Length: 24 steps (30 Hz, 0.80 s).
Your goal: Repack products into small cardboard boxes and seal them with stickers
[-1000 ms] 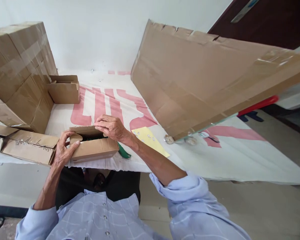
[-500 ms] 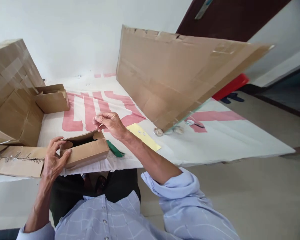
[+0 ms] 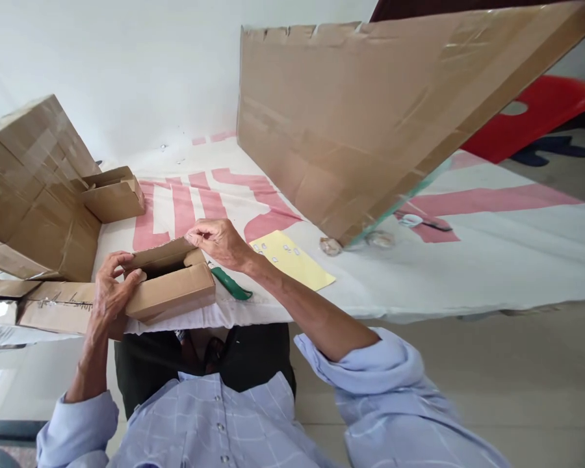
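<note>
- Small cardboard box (image 3: pixel 173 300): at table's front edge, straight ahead of torso, tilted a bit; walls up, so forming looks done.
- Its top: open, back flap (image 3: pixel 158 253) upright, not folded over. Inside dark; contents, if any, can't tell. Stage = prob. midway.
- L hand (image 3: pixel 110 286): clamped on box's L end, thumb on near rim, fingers at far side; forearm rises from below.
- R hand (image 3: pixel 220 242): apart from L, pinching flap's top R corner; can't tell if a small bit is also btwn fingertips. Forearm slants in from lower R, wrist above table.
- Green tool (image 3: pixel 233 284): just R of box, untouched.
- Yellow sheet (image 3: pixel 302 263): farther R, w/ several small pcs (image 3: pixel 286 247) on it.
- 2nd open box (image 3: pixel 114 201): back L, nobody's hand on it.
</note>
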{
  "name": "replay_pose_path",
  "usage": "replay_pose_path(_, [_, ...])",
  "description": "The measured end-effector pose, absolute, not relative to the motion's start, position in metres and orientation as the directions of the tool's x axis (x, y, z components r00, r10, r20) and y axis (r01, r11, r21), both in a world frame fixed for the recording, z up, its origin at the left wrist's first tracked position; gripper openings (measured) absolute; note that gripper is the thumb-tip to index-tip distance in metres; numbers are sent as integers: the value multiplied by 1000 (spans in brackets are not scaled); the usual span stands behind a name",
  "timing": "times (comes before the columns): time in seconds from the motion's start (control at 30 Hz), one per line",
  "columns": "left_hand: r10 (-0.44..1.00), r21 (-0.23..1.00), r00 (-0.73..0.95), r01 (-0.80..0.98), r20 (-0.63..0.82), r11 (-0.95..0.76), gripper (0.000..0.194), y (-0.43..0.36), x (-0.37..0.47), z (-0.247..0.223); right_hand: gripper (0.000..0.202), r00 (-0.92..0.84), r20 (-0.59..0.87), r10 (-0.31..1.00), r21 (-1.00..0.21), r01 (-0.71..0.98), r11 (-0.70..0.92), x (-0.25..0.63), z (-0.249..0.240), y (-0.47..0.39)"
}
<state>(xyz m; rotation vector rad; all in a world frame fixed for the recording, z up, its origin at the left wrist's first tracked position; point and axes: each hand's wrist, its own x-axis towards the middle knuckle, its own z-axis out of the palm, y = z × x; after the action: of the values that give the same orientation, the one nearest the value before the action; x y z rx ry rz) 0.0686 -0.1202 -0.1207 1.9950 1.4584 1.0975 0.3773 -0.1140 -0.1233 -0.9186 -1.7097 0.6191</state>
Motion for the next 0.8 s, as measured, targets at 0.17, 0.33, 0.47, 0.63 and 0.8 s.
replay_pose_path(0.17, [927, 768, 119, 528, 356, -363, 36, -113, 69, -126, 10, -303, 583, 754, -526, 566, 635, 364, -123, -87])
replay_pose_path(0.33, [916, 767, 119, 511, 384, -388, 33, -111, 70, -133, 7, -419, 469, 778, -528, 573, 627, 350, -126, -68])
replay_pose_path(0.47, [921, 782, 107, 498, 374, -375, 31, -113, 72, -136, 23, -375, 458, 806, -735, 350, 581, 342, -128, -64])
replay_pose_path(0.63, [924, 794, 96, 483, 369, -368, 27, -115, 73, -138, 33, -255, 337, 906, -923, 101, 372, 345, -123, -64])
replay_pose_path(0.8, [920, 789, 97, 486, 380, -376, 27, -115, 74, -137, 32, -260, 311, 914, -935, 89, 344, 355, -121, -61])
